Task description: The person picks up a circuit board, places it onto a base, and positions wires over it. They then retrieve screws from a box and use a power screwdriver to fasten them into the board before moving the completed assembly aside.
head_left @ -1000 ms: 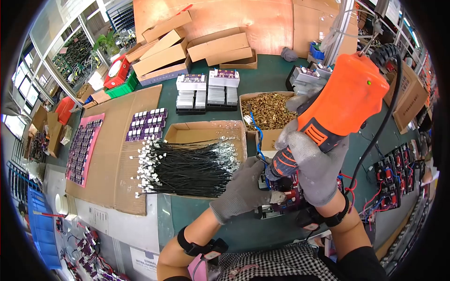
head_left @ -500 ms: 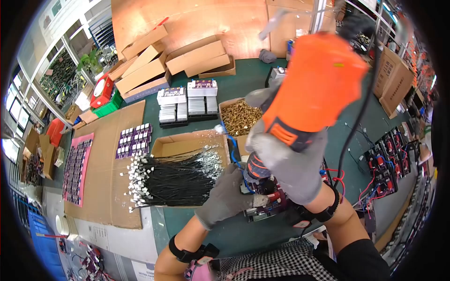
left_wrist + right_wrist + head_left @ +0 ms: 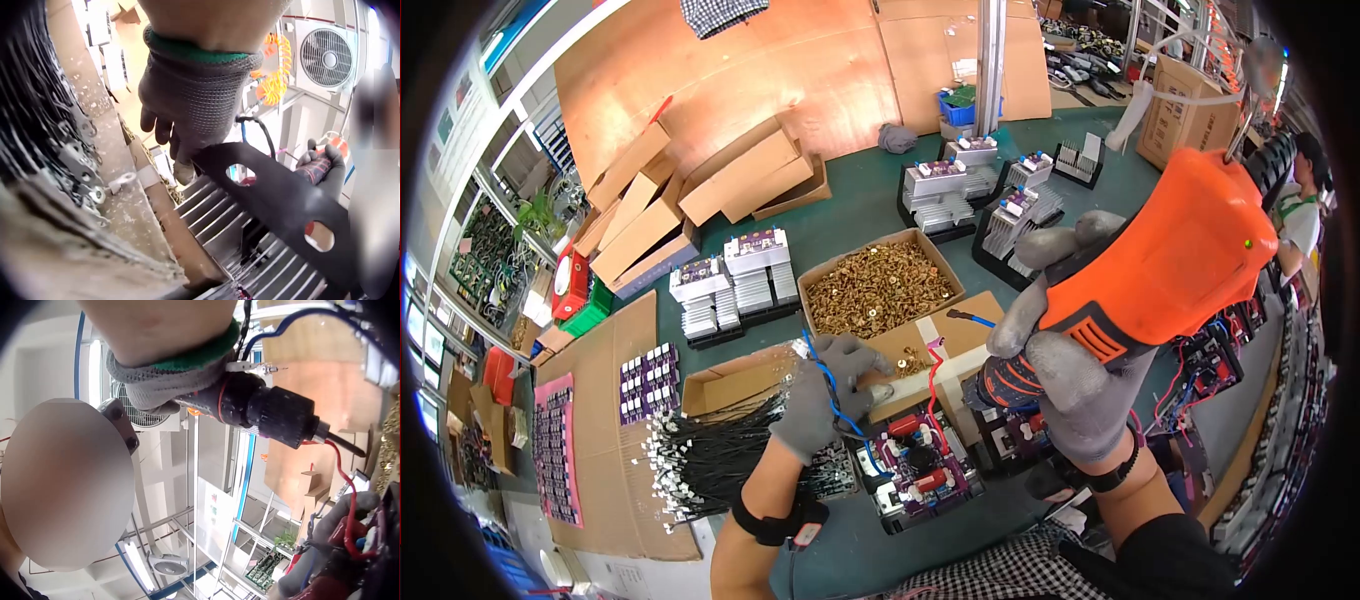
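My gloved right hand (image 3: 1092, 398) grips an orange power drill (image 3: 1170, 260), fingers wrapped round its body. In the right wrist view its black chuck (image 3: 284, 415) carries a thin bit. My gloved left hand (image 3: 825, 395) is at the near edge of a small cardboard compartment (image 3: 890, 350) holding a few brass screws (image 3: 912, 362), thumb and forefinger apart. A blue wire (image 3: 828, 385) lies across it. Just below stands a purple circuit board (image 3: 930, 485) with red components and a red wire (image 3: 935, 380), mounted on a finned heatsink (image 3: 219, 219).
A box of brass screws (image 3: 880, 285) stands behind the compartment. Left of it are black cables (image 3: 720, 455) with white connectors. Finned heatsink units (image 3: 940, 190) and cardboard boxes (image 3: 740, 180) line the back. A second board (image 3: 1015, 435) is under the drill.
My left hand has left the circuit board and moved up to the screw compartment. The drill has lifted off the board to the right, still in my right hand. The head view has swung right.
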The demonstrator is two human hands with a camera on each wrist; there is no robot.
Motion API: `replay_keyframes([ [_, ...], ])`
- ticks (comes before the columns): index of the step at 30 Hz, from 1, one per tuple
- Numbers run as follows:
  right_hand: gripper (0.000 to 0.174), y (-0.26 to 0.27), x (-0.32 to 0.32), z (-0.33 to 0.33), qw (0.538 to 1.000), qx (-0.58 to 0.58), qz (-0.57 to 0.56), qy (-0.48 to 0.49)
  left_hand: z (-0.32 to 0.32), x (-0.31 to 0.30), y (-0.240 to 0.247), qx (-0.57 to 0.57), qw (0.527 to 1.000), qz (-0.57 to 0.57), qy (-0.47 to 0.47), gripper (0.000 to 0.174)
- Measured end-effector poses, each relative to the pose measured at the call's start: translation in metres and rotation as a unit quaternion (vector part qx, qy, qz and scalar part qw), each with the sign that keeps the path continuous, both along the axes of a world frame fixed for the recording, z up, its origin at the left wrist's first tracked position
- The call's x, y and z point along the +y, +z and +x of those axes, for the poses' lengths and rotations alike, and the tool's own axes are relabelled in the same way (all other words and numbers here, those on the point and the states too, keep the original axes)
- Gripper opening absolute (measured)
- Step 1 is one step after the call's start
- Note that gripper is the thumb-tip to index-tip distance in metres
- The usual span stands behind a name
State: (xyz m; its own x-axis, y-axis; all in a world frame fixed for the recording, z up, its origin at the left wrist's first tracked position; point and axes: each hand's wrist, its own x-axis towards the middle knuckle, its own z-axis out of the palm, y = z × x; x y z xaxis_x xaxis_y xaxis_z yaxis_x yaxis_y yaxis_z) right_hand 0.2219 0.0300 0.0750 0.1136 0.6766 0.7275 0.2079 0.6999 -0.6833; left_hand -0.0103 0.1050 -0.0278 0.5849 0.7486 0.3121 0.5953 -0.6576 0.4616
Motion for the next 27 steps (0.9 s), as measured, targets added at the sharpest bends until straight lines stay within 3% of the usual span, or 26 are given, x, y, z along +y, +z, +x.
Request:
replay_keyframes([
  [6, 0.069, 0.007, -0.005, 0.000, 0.998, -0.038, -0.043, -0.010, 0.009, 0.006, -0.009, 0.049, 0.998, 0.020, 0.020, 0.014],
  [9, 0.070, 0.011, -0.011, -0.002, 0.997, -0.049, -0.050, -0.018, 0.001, 0.002, -0.013, -0.128, 0.991, -0.031, 0.016, 0.010],
  [12, 0.070, 0.012, -0.016, -0.007, 0.998, -0.030, -0.061, 0.008, -0.015, -0.010, -0.014, -0.306, 0.898, -0.297, 0.105, 0.009],
  [17, 0.071, 0.014, -0.022, -0.023, 0.993, 0.045, -0.078, 0.076, -0.057, -0.046, 0.002, -0.258, 0.880, -0.350, 0.191, 0.024],
  [20, 0.072, 0.016, -0.025, -0.035, 0.983, 0.112, -0.082, 0.121, -0.067, -0.085, 0.020, -0.409, 0.768, -0.473, 0.136, 0.035],
  [22, 0.072, 0.018, -0.027, -0.043, 0.973, 0.153, -0.084, 0.153, -0.055, -0.107, 0.031, -0.417, 0.755, -0.489, 0.126, 0.049],
  [27, 0.073, 0.024, -0.037, -0.054, 0.950, 0.212, -0.087, 0.214, -0.037, -0.125, 0.031, -0.456, 0.709, -0.536, 0.048, 0.057],
])
